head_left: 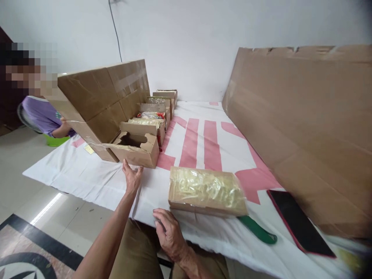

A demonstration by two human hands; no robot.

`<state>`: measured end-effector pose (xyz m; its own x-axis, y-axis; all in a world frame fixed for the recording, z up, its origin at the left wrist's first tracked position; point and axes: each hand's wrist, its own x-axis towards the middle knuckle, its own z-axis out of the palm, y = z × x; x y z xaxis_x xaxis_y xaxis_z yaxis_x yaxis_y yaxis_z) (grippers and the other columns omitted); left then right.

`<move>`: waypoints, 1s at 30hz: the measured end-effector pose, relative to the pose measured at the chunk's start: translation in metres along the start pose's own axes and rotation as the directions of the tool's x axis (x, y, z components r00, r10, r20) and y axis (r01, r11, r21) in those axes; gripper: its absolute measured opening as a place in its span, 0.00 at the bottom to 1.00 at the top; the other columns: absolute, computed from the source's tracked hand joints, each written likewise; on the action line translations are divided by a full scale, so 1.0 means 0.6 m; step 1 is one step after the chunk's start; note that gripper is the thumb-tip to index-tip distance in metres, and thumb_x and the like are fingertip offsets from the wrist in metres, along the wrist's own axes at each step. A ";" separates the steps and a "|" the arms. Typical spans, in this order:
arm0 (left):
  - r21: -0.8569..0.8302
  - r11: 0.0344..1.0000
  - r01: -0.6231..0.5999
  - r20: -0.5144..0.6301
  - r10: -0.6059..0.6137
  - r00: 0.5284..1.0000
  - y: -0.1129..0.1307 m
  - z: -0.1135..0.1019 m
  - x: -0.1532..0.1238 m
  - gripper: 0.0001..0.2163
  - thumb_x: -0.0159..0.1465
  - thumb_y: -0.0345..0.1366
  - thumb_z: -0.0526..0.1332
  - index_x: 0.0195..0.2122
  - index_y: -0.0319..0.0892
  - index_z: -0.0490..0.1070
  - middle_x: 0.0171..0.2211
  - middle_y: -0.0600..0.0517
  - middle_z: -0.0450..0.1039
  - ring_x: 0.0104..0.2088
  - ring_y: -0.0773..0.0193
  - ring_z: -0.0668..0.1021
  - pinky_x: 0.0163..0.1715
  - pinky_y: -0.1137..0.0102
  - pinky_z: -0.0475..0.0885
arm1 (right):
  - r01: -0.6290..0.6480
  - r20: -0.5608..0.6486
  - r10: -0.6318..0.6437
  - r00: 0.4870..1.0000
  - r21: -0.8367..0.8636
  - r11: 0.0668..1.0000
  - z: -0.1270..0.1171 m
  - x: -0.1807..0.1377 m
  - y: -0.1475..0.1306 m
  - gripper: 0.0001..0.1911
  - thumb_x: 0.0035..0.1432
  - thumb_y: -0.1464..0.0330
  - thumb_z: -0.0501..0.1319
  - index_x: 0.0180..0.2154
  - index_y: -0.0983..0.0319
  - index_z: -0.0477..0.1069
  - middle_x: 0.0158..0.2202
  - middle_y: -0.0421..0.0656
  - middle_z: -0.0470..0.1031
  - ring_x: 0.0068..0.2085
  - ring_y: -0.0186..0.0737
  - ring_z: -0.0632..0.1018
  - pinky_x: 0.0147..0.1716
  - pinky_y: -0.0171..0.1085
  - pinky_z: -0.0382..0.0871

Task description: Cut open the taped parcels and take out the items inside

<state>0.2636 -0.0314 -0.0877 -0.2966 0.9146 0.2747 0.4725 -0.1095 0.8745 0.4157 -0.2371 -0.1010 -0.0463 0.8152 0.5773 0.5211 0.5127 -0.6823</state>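
My left hand (133,178) is open, thumb and fingers spread, at the front of a small open cardboard box (138,155) with a ragged cut-out in its top. Whether the fingertips touch the box I cannot tell. By the table's front edge, my right hand (171,234) is loosely curved with a gap between thumb and fingers, and nothing shows in it. Just beyond it lies a cardboard box with a clear plastic-wrapped, pale yellow top (207,188). A green curved handle-like piece (258,229) sticks out from under that box's right end.
Several small boxes (161,101) with packets line up behind the open one, beside stacked large cartons (95,93). A big cardboard panel (305,128) leans at right, near a black tablet-like slab with a red edge (300,221). A person in a purple shirt (43,112) sits left.
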 end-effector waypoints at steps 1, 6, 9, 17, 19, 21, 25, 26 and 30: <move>-0.030 0.999 0.036 0.014 -0.036 0.999 0.006 -0.007 -0.025 0.47 0.62 0.48 0.68 0.75 0.40 0.43 0.73 0.28 0.46 0.71 0.36 0.64 0.63 0.44 0.71 | 0.011 0.009 -0.011 1.000 0.024 1.000 -0.023 -0.002 -0.019 0.19 0.65 0.77 0.53 0.50 0.57 0.75 0.45 0.45 0.85 0.46 0.43 0.85 0.48 0.42 0.83; -0.280 0.948 0.155 0.261 -0.080 0.962 0.060 -0.033 -0.170 0.38 0.65 0.51 0.65 0.72 0.43 0.55 0.70 0.34 0.60 0.68 0.42 0.69 0.66 0.46 0.69 | -0.021 -0.199 -0.003 0.980 -0.119 0.993 -0.186 -0.051 -0.089 0.23 0.64 0.79 0.58 0.55 0.51 0.73 0.45 0.43 0.84 0.44 0.46 0.84 0.45 0.46 0.80; -0.412 0.896 0.167 0.407 0.016 0.913 0.111 -0.026 -0.221 0.36 0.66 0.54 0.63 0.71 0.45 0.59 0.71 0.37 0.61 0.70 0.43 0.68 0.69 0.47 0.65 | -0.298 -0.530 0.149 0.835 -0.208 0.931 -0.281 -0.058 -0.065 0.17 0.66 0.69 0.63 0.56 0.55 0.75 0.53 0.50 0.81 0.52 0.53 0.82 0.47 0.49 0.79; -0.442 0.857 0.266 0.444 -0.048 0.895 0.179 -0.032 -0.228 0.33 0.64 0.53 0.65 0.66 0.40 0.68 0.66 0.40 0.70 0.69 0.41 0.69 0.70 0.51 0.62 | -0.596 -0.355 0.588 0.727 0.099 0.797 -0.264 -0.029 0.011 0.37 0.66 0.44 0.57 0.65 0.62 0.67 0.64 0.56 0.73 0.64 0.59 0.74 0.61 0.56 0.69; -0.430 0.858 0.281 0.372 -0.115 0.921 0.166 -0.064 -0.220 0.32 0.63 0.52 0.65 0.64 0.40 0.70 0.62 0.41 0.75 0.65 0.41 0.73 0.67 0.50 0.66 | -0.536 -0.297 0.534 0.792 0.079 0.840 -0.236 -0.041 -0.005 0.32 0.69 0.48 0.56 0.64 0.60 0.68 0.63 0.54 0.74 0.62 0.56 0.75 0.59 0.51 0.73; -0.431 0.857 0.280 0.332 -0.138 0.933 0.153 -0.097 -0.211 0.31 0.61 0.50 0.66 0.62 0.40 0.71 0.60 0.43 0.77 0.62 0.42 0.75 0.64 0.52 0.68 | -0.476 -0.222 0.475 0.851 0.052 0.878 -0.230 -0.053 -0.013 0.27 0.72 0.52 0.53 0.62 0.59 0.71 0.61 0.52 0.77 0.60 0.52 0.78 0.56 0.47 0.74; -0.471 0.846 0.249 0.319 -0.100 0.943 0.143 -0.126 -0.202 0.29 0.58 0.49 0.70 0.58 0.41 0.75 0.59 0.44 0.78 0.61 0.46 0.77 0.61 0.57 0.70 | -0.427 -0.251 0.369 0.895 -0.243 0.871 -0.280 -0.061 0.039 0.23 0.72 0.54 0.52 0.52 0.60 0.77 0.54 0.52 0.82 0.55 0.55 0.80 0.56 0.51 0.73; -0.492 0.836 0.244 0.306 -0.096 0.947 0.143 -0.125 -0.202 0.29 0.58 0.50 0.71 0.58 0.41 0.75 0.58 0.44 0.79 0.60 0.48 0.78 0.60 0.59 0.71 | -0.406 -0.257 0.327 0.909 -0.378 0.832 -0.298 -0.060 0.061 0.24 0.70 0.53 0.53 0.51 0.62 0.77 0.53 0.55 0.82 0.54 0.58 0.80 0.55 0.54 0.73; -0.564 0.787 0.249 0.254 -0.122 0.960 0.153 -0.109 -0.205 0.24 0.60 0.50 0.70 0.53 0.41 0.77 0.52 0.45 0.81 0.52 0.53 0.81 0.53 0.63 0.74 | -0.338 -0.169 0.353 0.920 -0.798 0.500 -0.350 -0.058 0.131 0.23 0.69 0.58 0.50 0.50 0.64 0.77 0.51 0.58 0.82 0.49 0.63 0.81 0.44 0.56 0.73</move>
<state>0.2889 -0.1793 -0.0150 -0.1315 0.9898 0.0554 -0.1703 -0.0776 0.9823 0.6371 -0.2816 -0.0809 0.2852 0.8858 0.3662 0.9558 -0.2341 -0.1781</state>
